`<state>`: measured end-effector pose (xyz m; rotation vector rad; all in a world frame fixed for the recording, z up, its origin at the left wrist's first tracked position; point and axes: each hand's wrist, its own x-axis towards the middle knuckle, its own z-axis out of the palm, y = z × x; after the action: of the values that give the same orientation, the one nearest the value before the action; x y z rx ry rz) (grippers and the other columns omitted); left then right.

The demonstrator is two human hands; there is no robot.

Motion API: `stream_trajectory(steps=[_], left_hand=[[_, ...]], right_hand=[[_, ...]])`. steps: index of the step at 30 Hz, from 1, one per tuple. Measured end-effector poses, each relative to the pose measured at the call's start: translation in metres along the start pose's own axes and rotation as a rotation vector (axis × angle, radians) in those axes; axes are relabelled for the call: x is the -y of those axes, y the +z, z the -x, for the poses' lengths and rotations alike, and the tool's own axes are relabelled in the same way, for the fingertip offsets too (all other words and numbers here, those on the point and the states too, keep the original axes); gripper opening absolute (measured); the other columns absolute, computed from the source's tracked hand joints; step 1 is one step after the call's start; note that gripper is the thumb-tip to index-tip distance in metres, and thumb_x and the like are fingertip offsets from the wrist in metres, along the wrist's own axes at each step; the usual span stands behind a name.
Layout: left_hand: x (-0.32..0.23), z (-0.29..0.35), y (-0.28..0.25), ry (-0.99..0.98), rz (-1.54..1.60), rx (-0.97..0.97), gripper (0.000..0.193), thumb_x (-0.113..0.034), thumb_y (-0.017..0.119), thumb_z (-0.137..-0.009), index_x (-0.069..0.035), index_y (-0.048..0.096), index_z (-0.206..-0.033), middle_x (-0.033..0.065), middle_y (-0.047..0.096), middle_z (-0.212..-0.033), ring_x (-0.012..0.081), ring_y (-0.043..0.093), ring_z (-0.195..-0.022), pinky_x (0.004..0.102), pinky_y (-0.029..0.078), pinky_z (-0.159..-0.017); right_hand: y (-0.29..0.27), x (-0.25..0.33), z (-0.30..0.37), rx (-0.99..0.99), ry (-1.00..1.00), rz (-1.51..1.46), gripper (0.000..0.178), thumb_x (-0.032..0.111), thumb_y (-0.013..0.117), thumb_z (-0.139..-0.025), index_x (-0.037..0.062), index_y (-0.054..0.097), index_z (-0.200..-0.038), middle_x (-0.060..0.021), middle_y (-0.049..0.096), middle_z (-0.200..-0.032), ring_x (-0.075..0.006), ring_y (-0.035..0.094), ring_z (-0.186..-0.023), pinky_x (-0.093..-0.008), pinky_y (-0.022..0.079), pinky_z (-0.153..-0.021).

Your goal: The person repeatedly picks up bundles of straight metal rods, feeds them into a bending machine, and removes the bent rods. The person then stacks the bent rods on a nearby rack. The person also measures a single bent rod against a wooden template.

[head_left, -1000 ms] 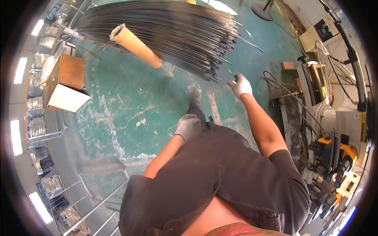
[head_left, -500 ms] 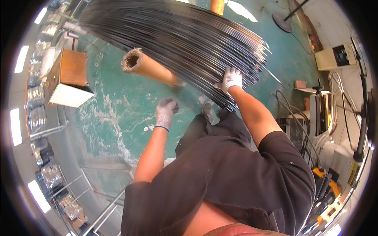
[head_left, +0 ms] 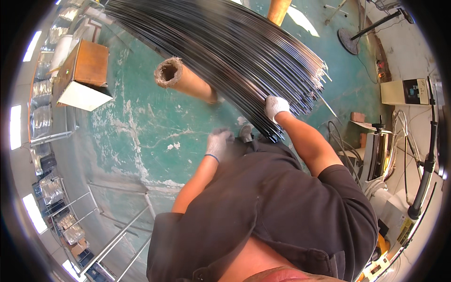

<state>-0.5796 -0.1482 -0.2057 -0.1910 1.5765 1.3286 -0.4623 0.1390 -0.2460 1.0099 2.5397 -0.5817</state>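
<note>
A worn green floor (head_left: 141, 141) fills most of the view, its paint scuffed through to pale patches and streaks, most of all in a band running down from the upper left toward the middle. On it lies a big bundle of thin dark metal rods (head_left: 225, 51), stretching from the upper left down to the right, the cut ends fanning out a little at the lower right end. The bundle rests across a brown cardboard tube (head_left: 185, 82) whose open, frayed mouth points up and to the left; a second tube end (head_left: 278, 10) pokes out at the top edge behind the rods. The right hand (head_left: 275, 107), in a white glove, lies on the near edge of the rod bundle close to the cut ends, its grip curled over the rods, though how many it holds cannot be told. The left hand (head_left: 218, 143), also gloved in white with a blue cuff, hangs above the floor just in front of the person's dark shirt, apart from the rods; it is blurred, so whether its grip is wide or narrow cannot be told. To the left stands a brown cardboard box (head_left: 82, 75) with a pale side. Metal racks (head_left: 56, 207) with shiny packed goods line the left rim of the room. On the right are a beige machine box (head_left: 405, 91), loose cables (head_left: 343, 141) on the floor, and a round stand base (head_left: 350, 41) near the top.
</note>
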Motion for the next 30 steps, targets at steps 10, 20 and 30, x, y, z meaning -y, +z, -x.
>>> stream_trajectory(steps=[10,20,30], left_hand=[[-0.034,-0.02,0.009,0.1,-0.1,-0.029,0.034,-0.007,0.061,-0.098,0.003,0.058,-0.131,0.0152,0.073,-0.104,0.0232,0.072,-0.084,0.0362,0.061,-0.077],[-0.033,-0.024,0.045,0.029,-0.113,0.075,0.035,-0.008,0.064,-0.097,0.002,0.058,-0.131,0.0162,0.073,-0.104,0.0249,0.073,-0.084,0.0379,0.062,-0.076],[-0.051,-0.049,0.036,0.03,0.083,0.108,0.035,-0.013,0.061,-0.101,0.001,0.054,-0.132,0.0148,0.071,-0.101,0.0279,0.072,-0.088,0.0437,0.06,-0.08]], right_hand=[[-0.04,-0.02,-0.006,0.385,0.196,-0.789,0.029,0.017,0.081,-0.085,-0.0048,0.071,-0.1,-0.018,0.073,-0.083,-0.0273,0.072,-0.064,-0.0393,0.059,-0.056],[-0.003,-0.033,-0.008,0.009,-0.069,-0.267,0.037,0.039,0.066,-0.104,0.0029,0.069,-0.108,-0.01,0.062,-0.072,-0.0242,0.061,-0.054,-0.047,0.051,-0.052],[-0.072,-0.004,0.087,0.092,0.035,-0.459,0.054,0.048,0.063,-0.104,-0.0058,0.07,-0.11,-0.0284,0.071,-0.093,-0.0429,0.071,-0.088,-0.0493,0.053,-0.083]])
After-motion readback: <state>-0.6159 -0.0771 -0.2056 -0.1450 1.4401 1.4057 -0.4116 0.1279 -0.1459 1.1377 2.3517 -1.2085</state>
